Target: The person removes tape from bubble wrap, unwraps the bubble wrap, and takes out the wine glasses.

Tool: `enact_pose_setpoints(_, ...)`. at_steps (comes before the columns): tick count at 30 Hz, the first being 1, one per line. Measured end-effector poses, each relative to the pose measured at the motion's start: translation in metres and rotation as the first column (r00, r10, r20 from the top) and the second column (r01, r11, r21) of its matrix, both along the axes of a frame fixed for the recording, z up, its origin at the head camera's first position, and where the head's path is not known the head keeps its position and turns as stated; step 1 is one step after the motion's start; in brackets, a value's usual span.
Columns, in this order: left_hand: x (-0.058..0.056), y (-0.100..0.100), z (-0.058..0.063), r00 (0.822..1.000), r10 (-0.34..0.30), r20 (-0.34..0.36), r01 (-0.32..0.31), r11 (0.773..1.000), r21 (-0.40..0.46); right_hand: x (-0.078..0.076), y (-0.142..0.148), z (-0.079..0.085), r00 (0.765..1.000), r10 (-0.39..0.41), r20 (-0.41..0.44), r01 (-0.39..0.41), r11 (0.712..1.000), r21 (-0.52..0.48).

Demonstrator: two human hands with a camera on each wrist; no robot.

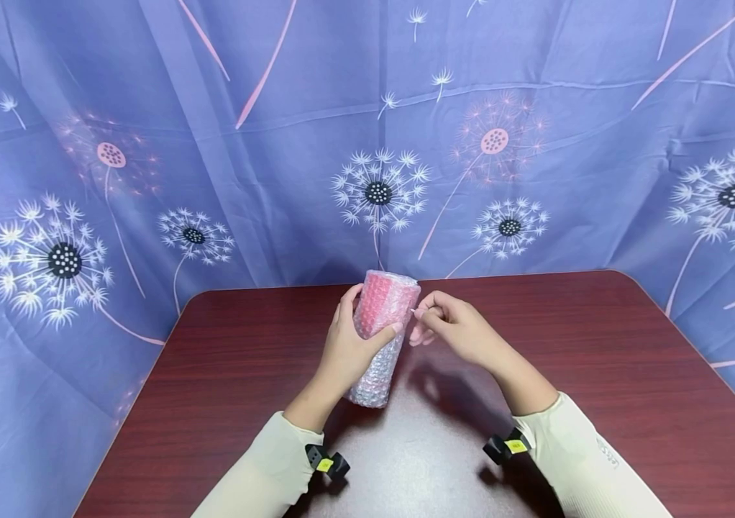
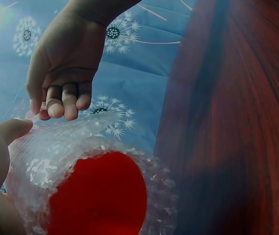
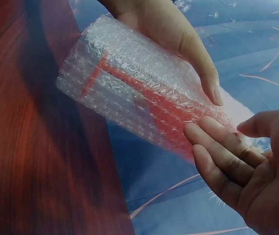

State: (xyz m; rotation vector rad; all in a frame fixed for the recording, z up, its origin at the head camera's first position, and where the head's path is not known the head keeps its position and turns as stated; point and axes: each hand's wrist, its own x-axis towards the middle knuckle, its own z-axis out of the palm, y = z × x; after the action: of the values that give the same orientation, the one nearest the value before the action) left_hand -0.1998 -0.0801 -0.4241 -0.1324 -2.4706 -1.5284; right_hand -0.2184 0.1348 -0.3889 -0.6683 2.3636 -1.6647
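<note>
A roll of clear bubble wrap [image 1: 375, 374] surrounds a red item [image 2: 100, 196], whose smooth red face shows at the near end in the left wrist view. My left hand [image 1: 349, 349] grips the wrapped bundle from the left, its thumb lying across the front and the fingers round the far side. The bundle is held tilted above the table. At its upper right edge, my right hand [image 1: 454, 327] pinches a small bit of the wrap's edge between thumb and forefinger. The other fingers of that hand are loosely bent, seen in the right wrist view. What exactly the red item is stays hidden.
A dark red wood-grain table [image 1: 600, 360] lies beneath both hands. Behind it and to the sides hangs a blue curtain [image 1: 290, 180] with dandelion prints, close to the table's back edge. Each wrist carries a small black camera on a strap.
</note>
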Motion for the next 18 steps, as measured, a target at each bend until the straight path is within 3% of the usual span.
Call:
enact_pose_setpoints(11,0.0023,0.0024,-0.0012,0.999,-0.03,0.034,0.031,0.999,-0.029,0.002,-0.0023,-0.0026,0.998,0.055,-0.002,-0.055,0.998,-0.015)
enact_pose_setpoints(18,0.0018,0.001,0.0,0.997,-0.075,0.013,0.076,0.996,-0.037,0.0021,-0.002,-0.0046,0.998,0.055,-0.024,-0.055,0.998,-0.005)
